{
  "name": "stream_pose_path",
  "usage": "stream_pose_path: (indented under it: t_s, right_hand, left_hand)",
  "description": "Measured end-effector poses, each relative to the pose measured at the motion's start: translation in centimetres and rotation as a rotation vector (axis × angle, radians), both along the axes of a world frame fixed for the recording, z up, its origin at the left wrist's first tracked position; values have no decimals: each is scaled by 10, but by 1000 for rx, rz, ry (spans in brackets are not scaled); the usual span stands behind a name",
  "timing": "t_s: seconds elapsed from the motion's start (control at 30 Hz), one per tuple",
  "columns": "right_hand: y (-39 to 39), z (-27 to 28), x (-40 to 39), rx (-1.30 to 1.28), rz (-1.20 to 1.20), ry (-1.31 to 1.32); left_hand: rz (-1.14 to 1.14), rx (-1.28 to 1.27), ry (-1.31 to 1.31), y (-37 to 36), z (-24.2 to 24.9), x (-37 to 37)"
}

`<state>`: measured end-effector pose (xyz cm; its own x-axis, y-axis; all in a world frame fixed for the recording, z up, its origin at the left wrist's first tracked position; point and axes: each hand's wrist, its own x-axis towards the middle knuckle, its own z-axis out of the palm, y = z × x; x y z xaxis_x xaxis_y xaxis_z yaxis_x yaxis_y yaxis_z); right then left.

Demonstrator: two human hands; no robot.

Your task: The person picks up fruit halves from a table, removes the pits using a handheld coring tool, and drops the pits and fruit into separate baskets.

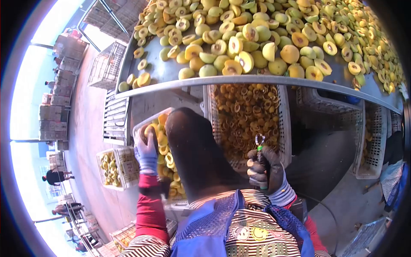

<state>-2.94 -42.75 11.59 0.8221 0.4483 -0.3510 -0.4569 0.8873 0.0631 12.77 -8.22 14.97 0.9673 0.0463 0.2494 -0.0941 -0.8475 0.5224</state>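
My right hand [267, 169], in a dark glove with a pale cuff, is closed round the handle of a pitting knife [259, 141]. Its looped metal blade points away from me, with green tape below the loop. My left hand [146, 147], also gloved, reaches over the rim of a crate [139, 126] of yellow peach halves [170, 160] beside my knee. Its fingers are apart and rest on or just above the fruit. Cut peaches [244, 62] cover the metal table [156, 68] in front of me, many with stones showing.
Between my knees stands a crate [284, 124] of small brownish-orange pit pieces [246, 115]. More plastic crates [364, 141] sit under the table at right. A crate of fruit [110, 169] stands on the floor at left. Stacked crates [53, 118] and people [55, 176] are farther off.
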Motion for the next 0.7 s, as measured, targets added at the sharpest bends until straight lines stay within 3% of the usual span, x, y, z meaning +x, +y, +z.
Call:
stream_pose_path:
  t_s: [0.07,0.17,0.2,0.23,0.27,0.33,0.37,0.5,0.6,0.7]
  right_hand:
    - [0,8,5,-208,29,82]
    - [6,10,17,-315,90,86]
    - [8,11,21,-405,120,96]
    - [7,8,21,-440,140,81]
    - [6,5,21,-439,141,87]
    - [2,-2,20,-521,107,83]
    - [0,-6,21,-522,105,93]
    - [-9,-11,28,-598,14,201]
    - [-15,-10,37,-689,-53,232]
    - [-19,-11,46,-745,-116,245]
  left_hand:
    - [294,592,206,-1,5,9]
    - [-103,119,-74,-99,41,31]
    - [-316,90,-221,-128,40,46]
    - [-261,51,-8,-163,42,59]
    - [-355,151,101,-188,40,78]
    - [-413,493,-43,-230,7,121]
    - [-437,445,186,-252,4,136]
    - [-584,661,330,-286,17,159]
    - [-644,454,255,-262,7,168]
    - [-634,487,246,-261,7,159]
